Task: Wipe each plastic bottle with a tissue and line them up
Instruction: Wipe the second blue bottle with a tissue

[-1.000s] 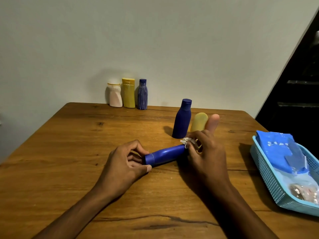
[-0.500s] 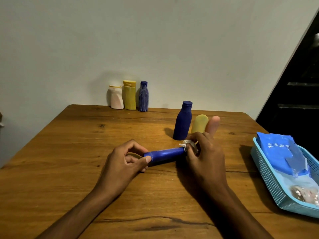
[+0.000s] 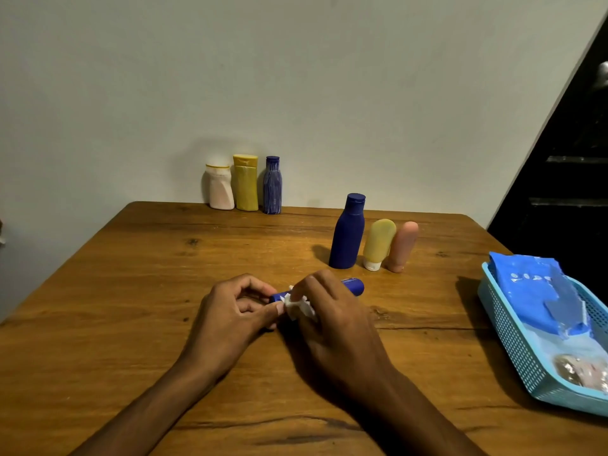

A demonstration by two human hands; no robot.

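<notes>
The blue tube (image 3: 353, 286) is lying sideways on the table (image 3: 131, 291). Your right hand (image 3: 329, 311) is pressing a tissue (image 3: 297, 307) around it; your left hand (image 3: 230, 311) is pinching its near end. Three bottles (image 3: 245, 187) are standing by the wall.

wall (image 3: 296, 77): plain pale | table (image 3: 131, 291): wood | light: dim

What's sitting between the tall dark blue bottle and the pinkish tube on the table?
A yellow tube standing on its white cap, close between the tall dark blue bottle and the pinkish tube. The head view shows it plainly.
</notes>
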